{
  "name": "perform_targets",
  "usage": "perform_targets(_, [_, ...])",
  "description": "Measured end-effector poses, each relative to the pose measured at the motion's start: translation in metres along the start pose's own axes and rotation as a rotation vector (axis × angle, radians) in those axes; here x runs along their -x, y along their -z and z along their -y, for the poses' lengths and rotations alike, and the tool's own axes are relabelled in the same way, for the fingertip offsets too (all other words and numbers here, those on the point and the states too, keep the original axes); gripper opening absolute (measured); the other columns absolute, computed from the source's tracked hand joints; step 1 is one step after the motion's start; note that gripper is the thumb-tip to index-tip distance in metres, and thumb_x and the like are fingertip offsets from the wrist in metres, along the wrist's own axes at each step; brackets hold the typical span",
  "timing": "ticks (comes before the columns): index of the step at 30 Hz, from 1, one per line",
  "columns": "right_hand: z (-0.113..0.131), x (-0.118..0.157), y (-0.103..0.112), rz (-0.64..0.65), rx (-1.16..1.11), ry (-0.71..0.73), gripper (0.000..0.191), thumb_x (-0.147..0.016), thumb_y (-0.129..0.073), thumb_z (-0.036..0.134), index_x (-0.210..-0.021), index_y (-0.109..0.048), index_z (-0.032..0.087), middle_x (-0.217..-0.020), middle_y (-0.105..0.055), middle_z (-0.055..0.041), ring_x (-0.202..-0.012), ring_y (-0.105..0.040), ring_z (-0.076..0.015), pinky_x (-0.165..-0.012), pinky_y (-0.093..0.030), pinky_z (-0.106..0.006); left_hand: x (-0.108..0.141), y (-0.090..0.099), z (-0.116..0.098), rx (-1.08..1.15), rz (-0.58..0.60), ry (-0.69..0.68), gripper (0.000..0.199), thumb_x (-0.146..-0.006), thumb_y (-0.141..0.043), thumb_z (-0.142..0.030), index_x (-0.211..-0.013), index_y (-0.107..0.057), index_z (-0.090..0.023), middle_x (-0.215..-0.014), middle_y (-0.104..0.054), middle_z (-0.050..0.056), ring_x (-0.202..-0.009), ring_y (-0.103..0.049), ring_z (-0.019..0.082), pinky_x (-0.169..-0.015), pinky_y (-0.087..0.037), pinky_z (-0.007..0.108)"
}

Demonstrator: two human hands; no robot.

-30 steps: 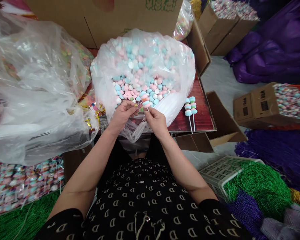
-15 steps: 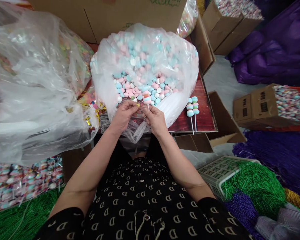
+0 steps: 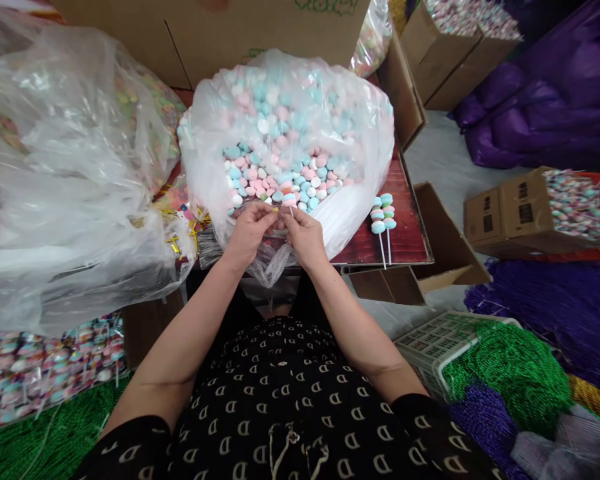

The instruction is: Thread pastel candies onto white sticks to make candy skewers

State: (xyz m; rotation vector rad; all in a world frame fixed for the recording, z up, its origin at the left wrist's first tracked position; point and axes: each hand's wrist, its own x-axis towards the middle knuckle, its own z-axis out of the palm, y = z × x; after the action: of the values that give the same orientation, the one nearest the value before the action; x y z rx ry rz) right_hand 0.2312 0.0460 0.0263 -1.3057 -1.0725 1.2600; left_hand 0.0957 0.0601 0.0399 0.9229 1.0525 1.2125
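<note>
A large clear plastic bag (image 3: 370, 127) full of pink, blue and white candies (image 3: 260, 177) lies open on the dark red table (image 3: 405, 233). At its mouth my right hand (image 3: 304, 235) pinches the stick of a candy skewer (image 3: 289, 199), whose stacked candies point away from me. My left hand (image 3: 250, 230) is closed just beside it, fingertips near a small yellow bit; what it grips is too small to name. Two finished-looking candy skewers (image 3: 383, 213) lie side by side on the table to the right, sticks towards me.
Plastic bags (image 3: 80, 180) are heaped on the left, near gold ties (image 3: 175, 243). Cardboard boxes (image 3: 510, 210) and a crate (image 3: 430, 347) with green strings stand at right. Wrapped candies (image 3: 50, 367) lie lower left, a purple sack (image 3: 550, 100) upper right.
My two hands have come closer together at the skewer, the right one shifting slightly left. The whole view has moved a little.
</note>
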Motion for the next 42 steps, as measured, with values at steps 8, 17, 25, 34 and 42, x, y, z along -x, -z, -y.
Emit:
perform_targets(8, [0.012, 0.024, 0.011, 0.002, -0.09, -0.034, 0.046, -0.089, -0.069, 0.061, -0.11, -0.077, 0.021, -0.07, -0.064, 0.0033, -0.049, -0.037, -0.0087, -0.048, -0.033, -0.026, -0.013, 0.01, -0.012, -0.145, -0.093, -0.067, 0.015, -0.08, -0.072, -0.02, -0.087, -0.06, -0.022, -0.074, -0.07, -0.003, -0.063, -0.064, 0.012, -0.059, -0.049, 0.023])
perform_targets(17, [0.013, 0.038, 0.031, -0.086, -0.136, -0.071, 0.053, -0.074, -0.082, 0.062, -0.105, -0.08, 0.019, -0.064, -0.061, 0.0051, -0.048, -0.033, -0.0074, -0.046, -0.029, -0.026, -0.023, 0.016, -0.006, -0.462, -0.088, -0.201, 0.008, -0.082, -0.069, -0.019, -0.085, -0.063, -0.022, -0.07, -0.064, -0.004, -0.067, -0.06, 0.015, -0.064, -0.046, 0.025])
perform_targets(25, [0.006, 0.041, 0.028, -0.098, -0.084, -0.078, 0.059, -0.074, -0.082, 0.064, -0.111, -0.082, 0.017, -0.059, -0.059, 0.006, -0.051, -0.039, -0.0091, -0.049, -0.032, -0.025, -0.007, 0.003, -0.019, -0.589, -0.122, -0.339, 0.015, -0.095, -0.068, -0.032, -0.102, -0.073, -0.02, -0.115, -0.071, 0.008, -0.115, -0.066, 0.023, -0.103, -0.051, 0.033])
perform_targets(34, [0.007, 0.047, 0.026, 0.02, 0.038, 0.028, 0.051, -0.089, -0.068, 0.069, -0.097, -0.08, 0.021, -0.061, -0.059, 0.0036, -0.058, -0.05, -0.0122, -0.053, -0.038, -0.025, 0.009, -0.035, -0.019, 0.044, 0.116, -0.041, 0.041, -0.097, -0.067, -0.061, -0.106, -0.07, -0.022, -0.094, -0.075, 0.007, -0.098, -0.075, 0.022, -0.081, -0.062, 0.033])
perform_targets(42, [0.007, 0.051, 0.01, 0.104, -0.126, -0.096, 0.057, -0.081, -0.072, 0.079, -0.081, -0.068, 0.022, -0.047, -0.046, 0.0085, -0.043, -0.035, -0.0085, -0.043, -0.025, -0.024, 0.023, -0.042, -0.004, 0.124, 0.083, 0.015, 0.034, -0.092, -0.072, -0.056, -0.1, -0.065, -0.023, -0.092, -0.074, 0.004, -0.098, -0.075, 0.022, -0.076, -0.062, 0.032])
